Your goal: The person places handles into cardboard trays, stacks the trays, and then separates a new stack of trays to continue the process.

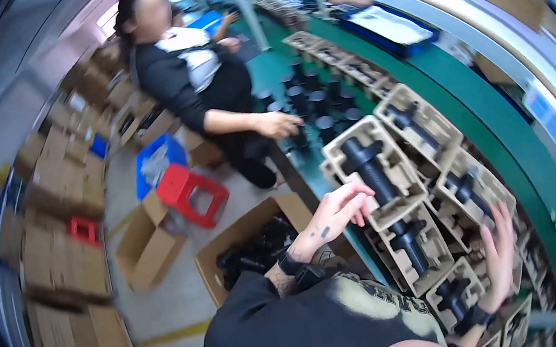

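My left hand [340,210] is at the near left edge of a moulded pulp tray [404,200], its fingers stretched toward a black ribbed cylindrical part [378,176] lying in that tray. Whether the fingertips touch the tray I cannot tell. Over to the right, my right hand [501,249] has its fingers extended and thumb apart, beside another pulp tray [501,187] with a black part [468,189] in it. Between my hands, a further tray [438,266] holds a similar black part [411,251]. Neither hand grips anything visible.
Several upright black cylinders [318,101] stand on the green bench [492,92], where a co-worker's hand [278,124] reaches. A cardboard box [289,207] of black parts sits at my left. Beyond are a red stool [189,192], a blue bin [173,149] and stacked cartons [64,254].
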### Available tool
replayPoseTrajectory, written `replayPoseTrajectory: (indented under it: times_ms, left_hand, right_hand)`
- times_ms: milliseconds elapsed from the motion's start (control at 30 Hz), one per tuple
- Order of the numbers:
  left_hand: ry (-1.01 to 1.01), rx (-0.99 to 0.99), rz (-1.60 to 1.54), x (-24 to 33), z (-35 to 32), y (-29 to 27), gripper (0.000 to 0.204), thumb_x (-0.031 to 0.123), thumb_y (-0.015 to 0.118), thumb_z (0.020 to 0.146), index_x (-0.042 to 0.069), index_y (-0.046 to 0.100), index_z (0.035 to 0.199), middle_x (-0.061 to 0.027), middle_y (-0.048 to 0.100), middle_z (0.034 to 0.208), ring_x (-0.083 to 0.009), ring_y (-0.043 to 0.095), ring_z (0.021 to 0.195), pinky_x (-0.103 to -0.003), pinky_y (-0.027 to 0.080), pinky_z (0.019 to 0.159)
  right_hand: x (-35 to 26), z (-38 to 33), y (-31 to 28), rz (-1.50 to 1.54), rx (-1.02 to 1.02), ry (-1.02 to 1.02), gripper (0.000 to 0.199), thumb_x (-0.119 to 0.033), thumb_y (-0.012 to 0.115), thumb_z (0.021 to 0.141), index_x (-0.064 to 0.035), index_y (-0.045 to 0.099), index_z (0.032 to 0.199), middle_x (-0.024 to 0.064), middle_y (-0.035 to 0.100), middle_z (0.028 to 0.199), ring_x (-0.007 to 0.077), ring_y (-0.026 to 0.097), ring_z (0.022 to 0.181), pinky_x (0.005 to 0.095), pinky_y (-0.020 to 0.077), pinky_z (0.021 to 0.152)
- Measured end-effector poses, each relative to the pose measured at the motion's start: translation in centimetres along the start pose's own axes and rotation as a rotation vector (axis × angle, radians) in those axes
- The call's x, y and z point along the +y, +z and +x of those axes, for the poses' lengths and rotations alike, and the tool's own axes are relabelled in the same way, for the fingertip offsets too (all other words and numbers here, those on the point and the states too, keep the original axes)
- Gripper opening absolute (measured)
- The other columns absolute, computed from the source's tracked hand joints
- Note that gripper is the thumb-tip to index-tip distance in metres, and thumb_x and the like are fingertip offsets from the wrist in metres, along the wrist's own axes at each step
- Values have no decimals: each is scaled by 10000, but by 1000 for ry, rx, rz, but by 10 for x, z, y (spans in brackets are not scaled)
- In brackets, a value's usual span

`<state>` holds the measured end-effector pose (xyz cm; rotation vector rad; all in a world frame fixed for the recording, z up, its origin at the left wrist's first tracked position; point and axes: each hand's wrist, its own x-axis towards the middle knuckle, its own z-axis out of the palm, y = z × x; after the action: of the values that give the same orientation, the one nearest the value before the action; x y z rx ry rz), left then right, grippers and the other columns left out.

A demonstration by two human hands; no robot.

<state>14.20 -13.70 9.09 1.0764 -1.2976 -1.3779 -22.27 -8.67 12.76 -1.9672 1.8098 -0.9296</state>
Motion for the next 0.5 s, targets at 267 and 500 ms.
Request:
replayPoseTrajectory:
  times_ms: [267, 500]
  left_hand:
    - [72, 60, -63, -6, -55, -54, 257, 192, 492, 994, 2, 574, 1146, -60, 643, 823, -125, 632, 660, -230, 504, 625]
    - [149, -252, -197, -7, -71, -27, 383, 224, 572, 960, 31, 534, 1288, -78, 648, 1040, -170, 633, 982, -299, 488, 894]
  right_hand:
    - [-59, -14, 3, 675, -234, -331, 389, -175, 566, 911, 16, 555, 1249, 181, 591, 1229, 268, 564, 1166, 373, 419, 1015]
    - [-144, 4, 112, 701, -661, -367, 211, -130, 540, 930, 27, 680, 932, 125, 700, 913, 211, 666, 848, 304, 508, 791]
